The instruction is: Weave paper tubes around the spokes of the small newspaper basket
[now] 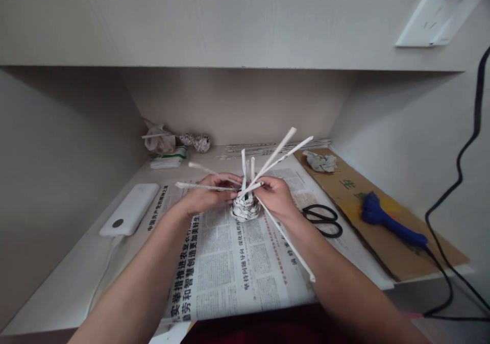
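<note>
Between my hands is a small woven piece made of rolled newspaper (245,209), with several paper sticks fanning out from its top. My left hand (212,193) grips it from the left side, its thumb and fingers closed near the base of the sticks. On the other side my right hand (276,195) pinches the weave where the sticks meet. One long paper stick (287,239) runs down under my right wrist toward the front edge. Some fingertips are hidden behind the sticks.
Newspaper sheets (225,272) cover the desk. Black-handled scissors (324,220) lie right, beside cardboard (352,201) bearing a blue glue gun (392,221) and crumpled paper (320,161). A white power bank (130,210) lies left. Behind are paper sticks (245,151) and a woven paper piece (199,142).
</note>
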The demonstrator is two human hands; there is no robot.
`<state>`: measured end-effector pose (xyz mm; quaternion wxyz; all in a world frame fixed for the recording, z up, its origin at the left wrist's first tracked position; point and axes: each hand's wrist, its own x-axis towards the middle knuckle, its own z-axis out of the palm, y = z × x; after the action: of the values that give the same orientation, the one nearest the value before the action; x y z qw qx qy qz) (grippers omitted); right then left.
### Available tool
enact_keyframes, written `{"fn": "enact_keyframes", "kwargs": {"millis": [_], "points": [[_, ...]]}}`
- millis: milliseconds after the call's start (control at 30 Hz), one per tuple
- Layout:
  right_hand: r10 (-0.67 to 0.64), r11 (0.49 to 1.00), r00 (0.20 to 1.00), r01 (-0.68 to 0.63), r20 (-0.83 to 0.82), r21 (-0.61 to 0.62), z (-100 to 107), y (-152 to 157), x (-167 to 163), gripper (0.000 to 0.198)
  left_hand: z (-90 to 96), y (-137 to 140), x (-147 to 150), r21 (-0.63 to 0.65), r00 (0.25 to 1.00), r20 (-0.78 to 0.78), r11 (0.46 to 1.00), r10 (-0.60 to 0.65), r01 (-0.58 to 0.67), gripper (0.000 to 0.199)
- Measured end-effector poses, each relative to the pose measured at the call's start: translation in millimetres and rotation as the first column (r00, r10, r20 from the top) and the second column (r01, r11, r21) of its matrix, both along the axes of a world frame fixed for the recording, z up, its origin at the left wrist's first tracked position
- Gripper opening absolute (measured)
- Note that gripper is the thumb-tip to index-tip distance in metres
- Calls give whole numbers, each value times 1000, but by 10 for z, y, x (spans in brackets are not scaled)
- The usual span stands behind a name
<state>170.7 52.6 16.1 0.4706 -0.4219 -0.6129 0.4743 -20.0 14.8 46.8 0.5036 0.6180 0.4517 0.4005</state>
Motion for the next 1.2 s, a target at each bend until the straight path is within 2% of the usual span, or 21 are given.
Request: {"fn": "enact_keyframes", "kwargs": {"millis": [200, 400, 533, 667, 800, 933, 1200], "points": [[56, 996, 997, -60, -56, -72, 34, -5, -3, 12, -34, 15, 105, 82, 999, -4, 995, 49, -49, 24], [74, 996, 997, -75, -33, -47, 22, -21, -9, 14, -14, -26, 240, 155, 955, -89, 951, 282, -266, 12], [101, 994, 994, -103, -44, -37, 34, -35, -15, 14, -43, -24, 282, 194, 932, -63, 920, 358, -341, 4], [103, 995, 992, -103, -67, 7, 48, -32, -17, 14, -98, 14, 271, 135, 931, 13, 922, 365, -363, 11], [68, 997, 997, -66, -38, 32, 26, -27, -21, 16, -104, 27, 262, 52, 936, 84, 936, 342, -347, 28], [39, 999, 998, -39, -40, 13, 4, -27, -40, 18, -83, 19, 259, 52, 940, 70, 940, 334, -338, 21], [-44, 975, 974, -7, -222, -223, 45, -5, -51, 22, -121, 28, 249, 158, 949, 11, 937, 314, -312, 15]]}}
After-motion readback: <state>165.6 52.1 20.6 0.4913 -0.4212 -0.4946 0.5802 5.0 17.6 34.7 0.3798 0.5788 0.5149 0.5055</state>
